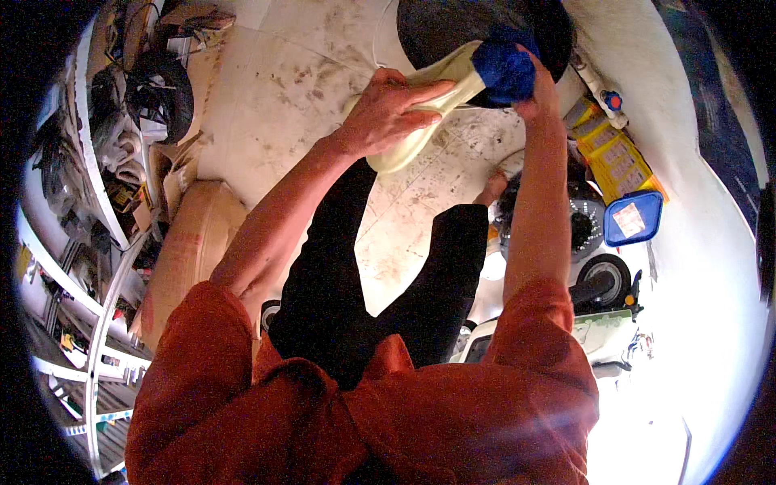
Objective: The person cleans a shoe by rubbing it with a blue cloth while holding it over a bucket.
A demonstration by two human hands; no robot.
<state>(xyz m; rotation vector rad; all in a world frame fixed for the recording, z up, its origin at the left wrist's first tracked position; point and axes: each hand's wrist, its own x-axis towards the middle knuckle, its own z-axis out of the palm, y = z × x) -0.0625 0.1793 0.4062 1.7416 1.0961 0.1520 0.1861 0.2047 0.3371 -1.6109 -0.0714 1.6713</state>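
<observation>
My left hand [394, 113] is closed on a limp, pale yellow cloth-like piece [453, 87], with two fingers stretched across it. Below that hand a fold of the yellow piece hangs down. My right hand [540, 90] grips a bunched blue fabric piece [504, 73] that meets the yellow one's upper end. Whether the two are one item I cannot tell. Both hands are raised in front of me, over a large round black object [440, 32] at the far side. My right fingers are partly hidden by the blue fabric.
A stained pale floor [283, 89] lies below. On the left stand a cardboard box [198, 250] and cluttered white shelving [97, 323]. To the right are yellow boxes [610, 153], a blue-lidded container [633, 218], a dark perforated disc [584, 222] and a small wheel [602, 283].
</observation>
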